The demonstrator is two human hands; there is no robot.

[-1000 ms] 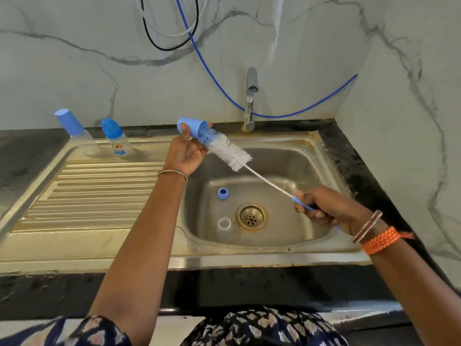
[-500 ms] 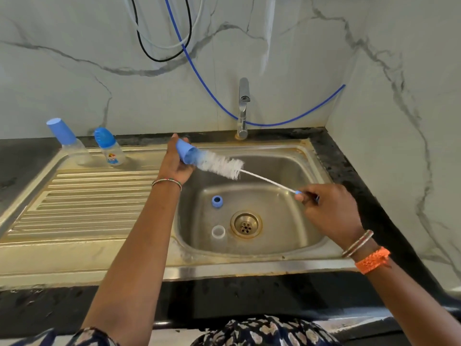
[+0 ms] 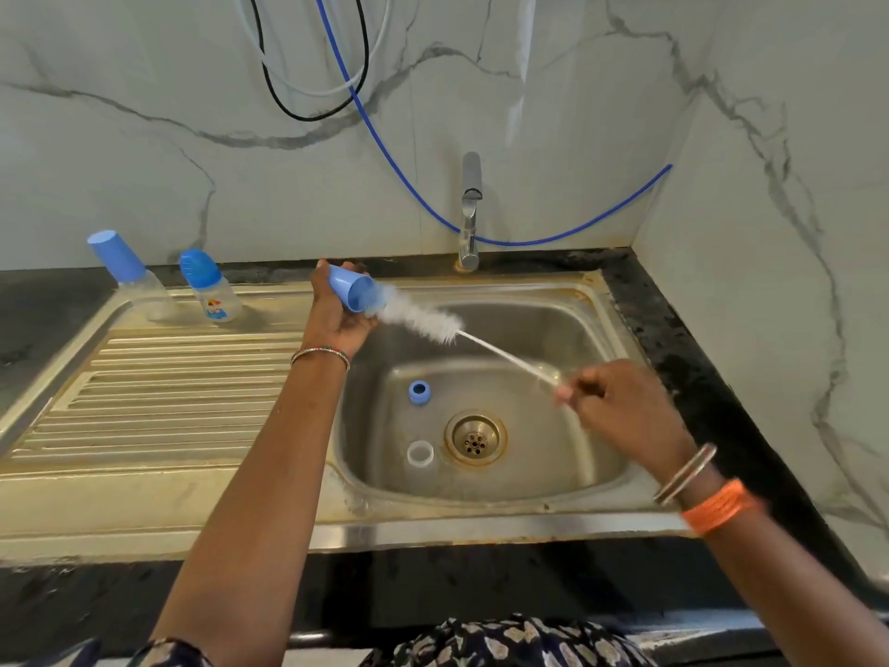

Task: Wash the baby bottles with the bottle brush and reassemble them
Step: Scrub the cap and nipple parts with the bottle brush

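left hand [image 3: 336,315] grips a blue bottle cap [image 3: 350,293] at the back left rim of the sink [image 3: 481,522], fingers and thumb curled round its closed end so the open mouth tilts right, toward the basin. right hand [image 3: 620,411] pinches the thin handle of the bottle brush [image 3: 423,322] near its far end; that hand is motion-blurred, so the exact finger placement cannot be told. the white bristles sit at the cap's mouth, the tip just inside or at the rim.

the step in hand looks to be scrubbing the cap's inside. to do it well, the cap should stay steady with its mouth facing the brush, and the brush should go in along the cap's axis, then twist so the bristles sweep wall and bottom. holding the handle so far back probably lets the wire flex, so a grip nearer the bristles would give more control. keeping the work over the basin catches drips.

a blue collar ring [image 3: 419,393] and a clear ring-shaped part [image 3: 420,453] lie in the basin near the drain [image 3: 475,438], apart from each other and likely awaiting washing. two capped bottles [image 3: 211,293] stand on the drainboard's back edge at left. the tap [image 3: 470,209] shows no running water.
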